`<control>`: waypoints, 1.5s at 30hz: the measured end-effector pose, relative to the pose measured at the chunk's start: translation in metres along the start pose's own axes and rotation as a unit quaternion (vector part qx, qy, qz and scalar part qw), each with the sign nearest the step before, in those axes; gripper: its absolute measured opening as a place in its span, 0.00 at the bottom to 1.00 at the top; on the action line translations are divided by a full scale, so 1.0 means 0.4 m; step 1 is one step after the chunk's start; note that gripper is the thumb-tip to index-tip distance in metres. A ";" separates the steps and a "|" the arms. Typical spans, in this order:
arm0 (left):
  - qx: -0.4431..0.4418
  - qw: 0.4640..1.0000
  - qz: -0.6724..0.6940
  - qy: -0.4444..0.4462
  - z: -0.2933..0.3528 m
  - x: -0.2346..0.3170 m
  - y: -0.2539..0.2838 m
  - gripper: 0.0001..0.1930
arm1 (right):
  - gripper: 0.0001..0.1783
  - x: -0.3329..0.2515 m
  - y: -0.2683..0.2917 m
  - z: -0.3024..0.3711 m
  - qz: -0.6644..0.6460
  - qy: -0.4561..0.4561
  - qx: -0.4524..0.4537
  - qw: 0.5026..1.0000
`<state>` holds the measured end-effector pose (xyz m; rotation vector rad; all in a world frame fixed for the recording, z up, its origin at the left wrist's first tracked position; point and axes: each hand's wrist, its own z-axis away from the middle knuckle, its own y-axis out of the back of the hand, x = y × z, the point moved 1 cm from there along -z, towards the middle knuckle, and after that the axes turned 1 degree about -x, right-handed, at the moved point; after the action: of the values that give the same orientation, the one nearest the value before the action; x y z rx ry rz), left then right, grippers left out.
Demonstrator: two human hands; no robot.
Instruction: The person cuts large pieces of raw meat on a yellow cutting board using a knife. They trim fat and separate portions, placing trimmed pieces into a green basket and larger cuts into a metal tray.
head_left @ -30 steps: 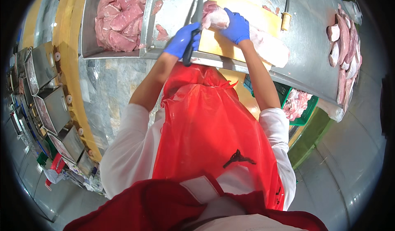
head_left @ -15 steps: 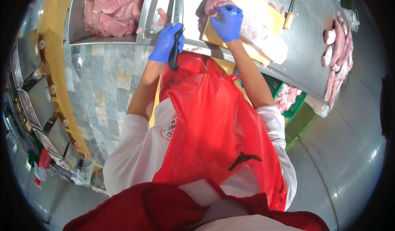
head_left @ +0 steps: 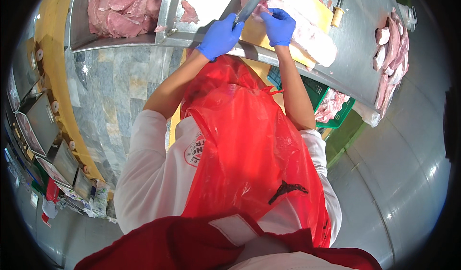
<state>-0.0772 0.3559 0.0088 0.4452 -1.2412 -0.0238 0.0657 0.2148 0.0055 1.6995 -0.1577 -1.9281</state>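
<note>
A long slab of pale pink meat lies across the yellow cutting board on the steel table. My left hand, in a blue glove, is closed round the handle of a knife. Its blade points away and to the right, over the meat's far left end. My right hand, gloved in blue too, pinches the edge of the meat just right of the blade. Whether the blade touches the meat, I cannot tell.
A steel tray piled with meat pieces stands at the far left. A small scrap lies on a white surface. Another tool with a wooden handle lies beyond the board. Meat strips hang at the right edge; a green crate sits below.
My left hand has swung the knife right, its blade now over the meat. My right hand has shifted slightly right and down, still pinching the meat.
</note>
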 end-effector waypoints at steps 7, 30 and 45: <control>0.014 0.998 -0.050 0.020 -0.011 0.013 -0.085 0.15 | 0.15 -0.016 0.031 -0.002 -0.068 -0.059 -0.049 0.995; -0.020 0.989 0.004 0.148 0.105 0.217 -0.187 0.19 | 0.05 0.023 0.201 -0.109 -0.244 -0.112 -0.236 0.934; -0.033 0.991 -0.037 0.123 0.042 0.267 -0.217 0.15 | 0.07 0.078 0.313 -0.153 -0.398 -0.196 -0.246 0.862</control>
<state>-0.0378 0.2439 0.0805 0.4229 -0.9788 -0.0721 0.1633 0.1116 0.0213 1.0640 0.9558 -2.5718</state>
